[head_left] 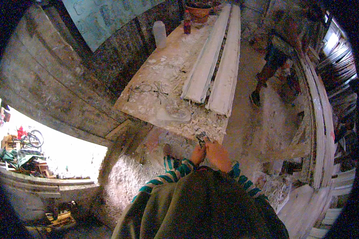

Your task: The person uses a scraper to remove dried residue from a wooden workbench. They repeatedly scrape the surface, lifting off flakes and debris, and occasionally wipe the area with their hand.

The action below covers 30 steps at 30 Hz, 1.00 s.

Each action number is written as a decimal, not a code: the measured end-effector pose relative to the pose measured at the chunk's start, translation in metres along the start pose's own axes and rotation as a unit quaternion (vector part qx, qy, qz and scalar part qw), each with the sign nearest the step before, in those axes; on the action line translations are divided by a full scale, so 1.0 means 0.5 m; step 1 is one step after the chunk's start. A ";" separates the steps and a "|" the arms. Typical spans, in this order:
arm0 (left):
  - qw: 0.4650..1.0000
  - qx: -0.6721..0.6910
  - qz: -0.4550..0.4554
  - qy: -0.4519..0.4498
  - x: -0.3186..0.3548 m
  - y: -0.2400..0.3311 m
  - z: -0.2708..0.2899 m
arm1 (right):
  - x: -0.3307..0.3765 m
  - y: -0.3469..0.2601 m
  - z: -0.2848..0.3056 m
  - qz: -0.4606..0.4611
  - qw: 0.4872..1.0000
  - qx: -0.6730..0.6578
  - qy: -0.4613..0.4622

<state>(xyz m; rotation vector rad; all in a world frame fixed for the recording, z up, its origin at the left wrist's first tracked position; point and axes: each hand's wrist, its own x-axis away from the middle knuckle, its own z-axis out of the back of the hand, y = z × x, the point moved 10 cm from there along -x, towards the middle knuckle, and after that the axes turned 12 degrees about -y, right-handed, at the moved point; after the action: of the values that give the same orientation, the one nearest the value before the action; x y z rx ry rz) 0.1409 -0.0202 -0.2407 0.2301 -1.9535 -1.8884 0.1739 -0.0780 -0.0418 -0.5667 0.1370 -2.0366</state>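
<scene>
My left hand [197, 153] and my right hand [217, 153] are close together just below the near edge of a plaster-crusted work table [147, 105]. Both hands close on a small dark metal tool [202, 138] held between them at the table's edge; its exact kind is too small to tell. Two long white plaster mouldings [217, 59] lie side by side along the table, their near ends a little beyond my hands. Heaps of white plaster crumbs [195, 123] cover the table's near edge.
A white plastic jar [160, 34], a small red bottle [186, 24] and an orange basin [198, 10] stand at the table's far end. Another person [273, 59] stands at the right. More white mouldings [321, 119] lean along the right wall. A bright doorway [48, 147] opens left.
</scene>
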 end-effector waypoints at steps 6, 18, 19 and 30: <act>0.998 0.027 0.054 -0.007 -0.009 -0.047 -0.008 | 0.016 0.005 -0.021 0.019 0.999 0.024 -0.031; 0.986 0.156 -0.041 0.032 -0.010 -0.021 -0.010 | 0.031 -0.012 -0.004 0.018 1.000 0.016 0.007; 0.982 0.180 -0.048 0.041 -0.012 -0.025 -0.009 | 0.021 -0.012 -0.009 0.012 0.999 0.032 0.004; 0.998 0.007 0.062 -0.022 -0.023 -0.094 -0.006 | -0.005 -0.007 -0.016 0.013 1.000 0.000 -0.015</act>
<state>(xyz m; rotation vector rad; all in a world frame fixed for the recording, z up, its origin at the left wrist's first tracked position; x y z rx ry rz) 0.1447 -0.0215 -0.2890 0.0713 -1.9623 -1.8153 0.1684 -0.0751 -0.0486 -0.5927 0.1242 -2.0017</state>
